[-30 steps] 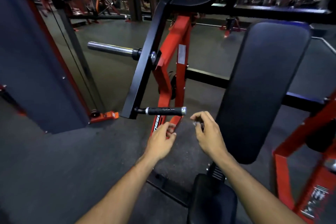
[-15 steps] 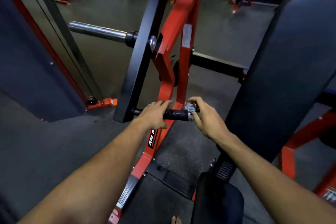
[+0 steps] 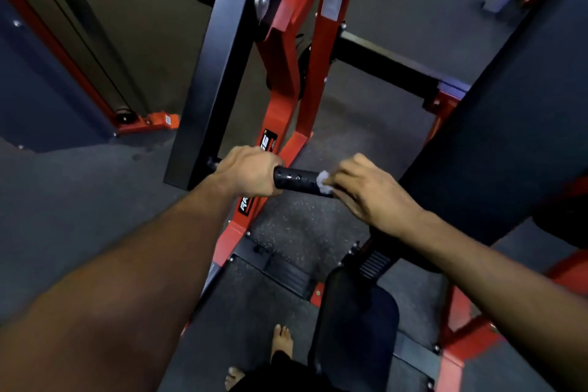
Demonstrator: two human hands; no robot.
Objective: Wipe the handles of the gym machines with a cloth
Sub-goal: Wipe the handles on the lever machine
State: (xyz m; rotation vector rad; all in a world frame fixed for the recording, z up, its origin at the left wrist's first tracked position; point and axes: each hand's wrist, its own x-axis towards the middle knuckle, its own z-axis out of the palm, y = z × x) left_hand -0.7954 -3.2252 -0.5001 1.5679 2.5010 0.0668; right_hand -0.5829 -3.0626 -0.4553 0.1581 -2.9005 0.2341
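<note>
The short black cylindrical machine handle (image 3: 296, 182) runs crosswise between the two hands, its long axis going from the black steel upright (image 3: 219, 51) beyond the left hand out to a free end under the right hand; the left hand (image 3: 246, 170) is curled round the inner stretch near the upright, steadying it; the right hand (image 3: 366, 188) pinches a small pale grey wad of cloth (image 3: 324, 182) against the outer end, fingers bent over it; bare glossy grip shows between the hands; judging from this, the right hand is the one placed to wipe, and the stroke should travel along the handle toward the left hand.
</note>
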